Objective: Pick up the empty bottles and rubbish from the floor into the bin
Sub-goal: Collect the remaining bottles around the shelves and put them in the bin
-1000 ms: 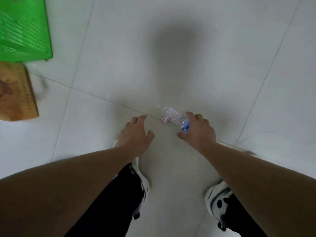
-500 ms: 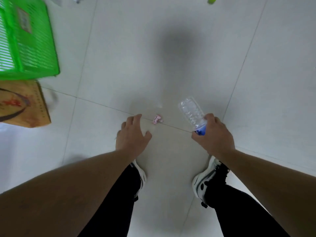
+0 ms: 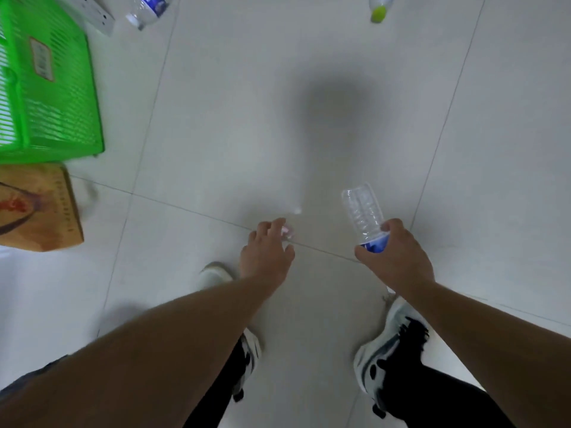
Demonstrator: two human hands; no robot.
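- The right hand (image 3: 394, 257) grips a clear bottle (image 3: 364, 214) near its blue label, fingers and thumb curled round it; the bottle's base points up toward 12 o'clock, lifted off the floor (image 3: 247, 118)
- The left hand (image 3: 267, 251) reaches down at the centre of the view, fingers loosely bent and slightly spread over a small pink wrapper (image 3: 289, 231) lying on a tile seam; whether the fingertips touch it I cannot tell
- The wrapper sits just at 1 o'clock of the left hand and at 9 o'clock of the held bottle, well apart from it
- A green slatted bin (image 3: 52, 88) stands at 10 o'clock, with a brown paper bag (image 3: 40, 211) just beside it at 9 o'clock
- Another clear bottle with a blue label (image 3: 148, 7) lies on the floor at 11 o'clock, near the bin's far corner, beside a white strip (image 3: 95, 13)
- A bottle with a yellow-green cap (image 3: 379, 9) lies at 1 o'clock, at the top edge
- Two white and black shoes (image 3: 386, 350) stand at 6 o'clock, under the forearms
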